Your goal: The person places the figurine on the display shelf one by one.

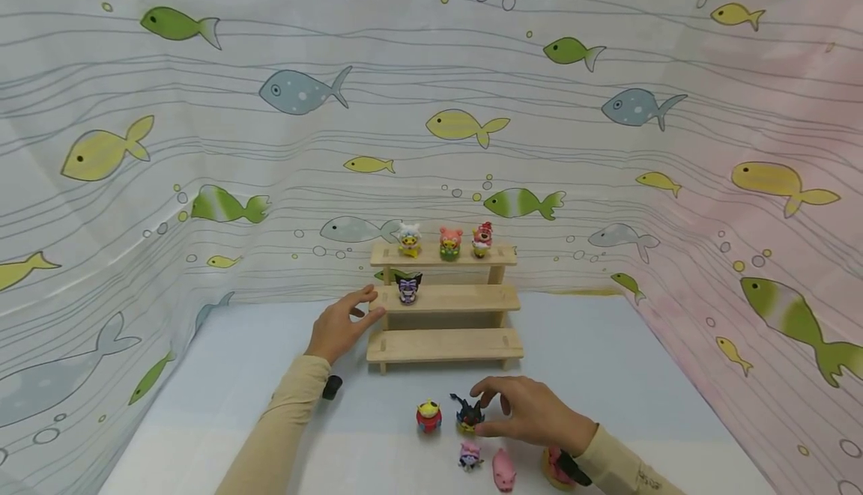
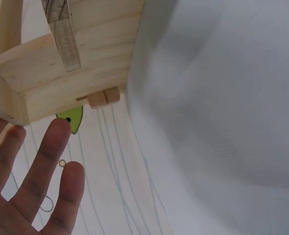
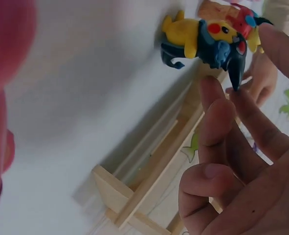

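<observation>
My right hand point(image 1: 533, 412) reaches around a small yellow figurine in a dark, horned hood point(image 1: 468, 415), which stands on the white table. In the right wrist view a fingertip is at the hood's dark point point(image 3: 236, 73), with the thumb apart from the figurine point(image 3: 183, 39); a firm grip does not show. At the left end of the wooden three-step display stand point(image 1: 445, 344) is my left hand point(image 1: 338, 326). Its fingers point(image 2: 56, 142) are spread beside the stand's wood point(image 2: 100, 44) in the left wrist view, and some fingertips are hidden at the edge.
A red-and-yellow figurine point(image 1: 428, 417), a pink-purple figurine point(image 1: 470, 455), a pink pig-like figurine point(image 1: 503, 470) and another pink figurine point(image 1: 556, 466) are on the near table. The top step holds white point(image 1: 409, 240), pink point(image 1: 450, 243) and red point(image 1: 482, 240) figurines; the middle holds a purple-black one point(image 1: 407, 289).
</observation>
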`<move>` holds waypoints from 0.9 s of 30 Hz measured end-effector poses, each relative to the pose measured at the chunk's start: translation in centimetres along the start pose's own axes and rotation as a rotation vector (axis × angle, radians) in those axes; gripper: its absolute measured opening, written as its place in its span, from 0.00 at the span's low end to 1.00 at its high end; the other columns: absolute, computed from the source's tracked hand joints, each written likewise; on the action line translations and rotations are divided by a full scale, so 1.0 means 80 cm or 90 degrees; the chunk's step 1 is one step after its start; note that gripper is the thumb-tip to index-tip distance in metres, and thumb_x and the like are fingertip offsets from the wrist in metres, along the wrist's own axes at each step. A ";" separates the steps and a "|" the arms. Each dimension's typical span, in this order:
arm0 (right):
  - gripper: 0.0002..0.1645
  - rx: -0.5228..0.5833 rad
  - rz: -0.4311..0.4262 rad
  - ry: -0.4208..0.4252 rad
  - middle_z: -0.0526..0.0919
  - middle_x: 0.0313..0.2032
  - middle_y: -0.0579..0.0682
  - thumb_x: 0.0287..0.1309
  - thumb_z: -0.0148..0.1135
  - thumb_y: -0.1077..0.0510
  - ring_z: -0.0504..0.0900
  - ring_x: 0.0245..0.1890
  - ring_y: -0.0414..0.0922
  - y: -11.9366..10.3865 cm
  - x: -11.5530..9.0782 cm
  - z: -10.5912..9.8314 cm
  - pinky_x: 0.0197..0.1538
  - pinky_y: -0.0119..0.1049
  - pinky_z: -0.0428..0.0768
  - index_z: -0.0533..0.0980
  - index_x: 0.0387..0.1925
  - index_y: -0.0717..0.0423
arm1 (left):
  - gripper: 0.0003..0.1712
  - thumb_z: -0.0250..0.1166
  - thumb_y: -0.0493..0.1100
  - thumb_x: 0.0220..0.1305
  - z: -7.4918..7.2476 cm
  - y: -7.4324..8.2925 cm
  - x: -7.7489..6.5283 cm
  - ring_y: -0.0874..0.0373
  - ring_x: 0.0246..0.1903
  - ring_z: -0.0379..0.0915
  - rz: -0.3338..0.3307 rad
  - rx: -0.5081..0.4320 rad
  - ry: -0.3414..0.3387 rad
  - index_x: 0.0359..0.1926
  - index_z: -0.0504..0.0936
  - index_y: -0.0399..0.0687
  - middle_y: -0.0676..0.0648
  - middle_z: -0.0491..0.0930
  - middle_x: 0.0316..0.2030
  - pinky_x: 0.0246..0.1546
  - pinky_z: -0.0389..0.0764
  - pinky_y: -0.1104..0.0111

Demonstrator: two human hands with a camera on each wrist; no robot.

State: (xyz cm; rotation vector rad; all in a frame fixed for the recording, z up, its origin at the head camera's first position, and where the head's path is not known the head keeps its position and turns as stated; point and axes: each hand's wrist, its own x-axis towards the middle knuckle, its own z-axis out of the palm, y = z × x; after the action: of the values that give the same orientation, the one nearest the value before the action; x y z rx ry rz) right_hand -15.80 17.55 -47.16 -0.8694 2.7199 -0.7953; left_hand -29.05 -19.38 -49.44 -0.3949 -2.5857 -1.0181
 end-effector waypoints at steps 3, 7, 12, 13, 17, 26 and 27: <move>0.27 0.007 -0.002 -0.019 0.84 0.40 0.31 0.56 0.73 0.36 0.76 0.29 0.35 0.002 0.002 0.002 0.29 0.30 0.72 0.80 0.54 0.41 | 0.31 0.68 0.66 0.63 0.000 -0.001 0.000 0.55 0.40 0.84 -0.004 0.003 0.002 0.62 0.82 0.59 0.60 0.75 0.66 0.27 0.78 0.64; 0.26 0.003 -0.012 -0.023 0.84 0.40 0.30 0.57 0.73 0.37 0.76 0.30 0.35 0.003 0.005 0.005 0.28 0.30 0.72 0.80 0.54 0.39 | 0.31 0.68 0.66 0.64 0.000 -0.002 0.000 0.56 0.40 0.84 -0.004 0.001 -0.001 0.63 0.82 0.58 0.60 0.74 0.66 0.27 0.78 0.65; 0.26 -0.018 -0.024 -0.018 0.83 0.40 0.29 0.56 0.72 0.35 0.76 0.30 0.34 0.006 0.007 0.008 0.29 0.28 0.73 0.81 0.53 0.39 | 0.31 0.68 0.65 0.64 0.000 -0.002 -0.001 0.58 0.39 0.84 -0.003 -0.001 -0.008 0.63 0.82 0.59 0.61 0.74 0.67 0.27 0.78 0.66; 0.26 -0.019 -0.026 -0.019 0.83 0.40 0.29 0.56 0.73 0.36 0.76 0.30 0.33 0.006 0.008 0.009 0.29 0.28 0.73 0.81 0.53 0.39 | 0.31 0.68 0.65 0.64 -0.001 -0.001 -0.001 0.58 0.38 0.84 -0.003 -0.003 -0.009 0.63 0.82 0.59 0.61 0.74 0.66 0.27 0.78 0.66; 0.25 -0.026 -0.039 -0.017 0.83 0.41 0.30 0.56 0.73 0.37 0.76 0.29 0.32 0.006 0.010 0.010 0.30 0.28 0.73 0.82 0.52 0.40 | 0.31 0.67 0.66 0.64 -0.002 -0.001 0.000 0.60 0.37 0.83 0.000 -0.003 -0.008 0.63 0.82 0.59 0.61 0.74 0.67 0.27 0.78 0.66; 0.23 -0.042 -0.064 -0.015 0.83 0.40 0.31 0.55 0.75 0.40 0.76 0.29 0.30 0.007 0.015 0.014 0.30 0.27 0.73 0.82 0.50 0.43 | 0.31 0.67 0.66 0.64 0.000 -0.002 0.000 0.61 0.36 0.83 -0.008 -0.002 -0.010 0.63 0.82 0.60 0.63 0.74 0.67 0.26 0.77 0.66; 0.23 -0.046 -0.064 -0.015 0.83 0.40 0.31 0.55 0.75 0.40 0.76 0.30 0.30 0.008 0.015 0.015 0.30 0.27 0.74 0.82 0.49 0.42 | 0.31 0.67 0.67 0.64 0.000 -0.002 0.000 0.60 0.36 0.83 -0.009 -0.003 -0.011 0.63 0.82 0.60 0.63 0.74 0.67 0.26 0.77 0.66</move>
State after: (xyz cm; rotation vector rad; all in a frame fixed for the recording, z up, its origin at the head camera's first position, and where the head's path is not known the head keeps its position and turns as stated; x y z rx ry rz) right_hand -16.72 16.75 -48.52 -1.0304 2.7173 -0.7044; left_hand -29.08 -19.52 -49.55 -0.3889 -2.6045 -1.0304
